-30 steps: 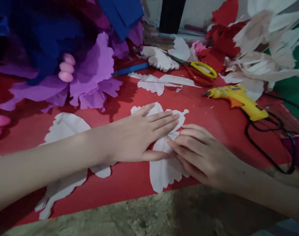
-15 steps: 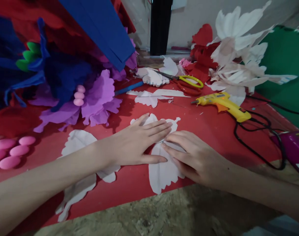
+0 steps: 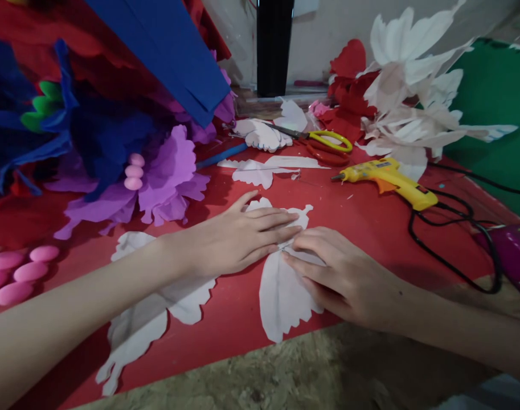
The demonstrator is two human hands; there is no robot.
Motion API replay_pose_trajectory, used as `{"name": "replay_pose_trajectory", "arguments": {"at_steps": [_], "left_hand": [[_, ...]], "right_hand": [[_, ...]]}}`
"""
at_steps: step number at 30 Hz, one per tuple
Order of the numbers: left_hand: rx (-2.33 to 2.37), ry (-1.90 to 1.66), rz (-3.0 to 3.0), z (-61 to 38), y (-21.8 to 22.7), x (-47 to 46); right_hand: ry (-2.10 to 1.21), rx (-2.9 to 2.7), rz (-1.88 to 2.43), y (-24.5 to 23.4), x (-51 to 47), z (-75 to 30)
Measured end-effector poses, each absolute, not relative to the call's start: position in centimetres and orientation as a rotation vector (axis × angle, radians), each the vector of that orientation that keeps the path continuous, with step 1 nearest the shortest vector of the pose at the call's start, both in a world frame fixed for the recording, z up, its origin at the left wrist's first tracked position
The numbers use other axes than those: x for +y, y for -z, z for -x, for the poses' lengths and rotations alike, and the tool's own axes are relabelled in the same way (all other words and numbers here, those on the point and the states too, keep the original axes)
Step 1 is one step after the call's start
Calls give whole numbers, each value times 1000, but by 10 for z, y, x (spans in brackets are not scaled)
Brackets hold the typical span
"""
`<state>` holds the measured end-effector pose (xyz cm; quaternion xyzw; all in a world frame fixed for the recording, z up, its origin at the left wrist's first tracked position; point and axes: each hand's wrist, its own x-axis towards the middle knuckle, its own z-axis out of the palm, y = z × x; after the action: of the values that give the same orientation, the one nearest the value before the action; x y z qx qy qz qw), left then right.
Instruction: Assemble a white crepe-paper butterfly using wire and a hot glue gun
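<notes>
White paper cutout (image 3: 287, 299) is laid on the red surface (image 3: 229, 341), near its front edge. Its far part is partly covered by the left hand (image 3: 238, 239), held flat, palm down, fingers extended. The right hand (image 3: 345, 273) is half curled, fingertips set at the cutout's middle; whether anything is pinched cannot be told.

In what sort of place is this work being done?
Probably a craft workspace, though whether at home or elsewhere is unclear: a glue gun, scissors and a white cut-out piece lie on the red tabletop.
</notes>
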<state>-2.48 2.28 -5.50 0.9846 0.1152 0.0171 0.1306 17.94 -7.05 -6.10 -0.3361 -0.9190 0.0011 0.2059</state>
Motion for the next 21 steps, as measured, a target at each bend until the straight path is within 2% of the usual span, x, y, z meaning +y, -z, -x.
{"name": "replay_pose_trajectory", "arguments": {"at_steps": [15, 21], "left_hand": [[275, 96, -2815, 22, 55, 20], [290, 114, -2806, 21, 53, 19]], "right_hand": [[-10, -2614, 893, 62, -71, -180], [114, -2622, 900, 61, -74, -179]]}}
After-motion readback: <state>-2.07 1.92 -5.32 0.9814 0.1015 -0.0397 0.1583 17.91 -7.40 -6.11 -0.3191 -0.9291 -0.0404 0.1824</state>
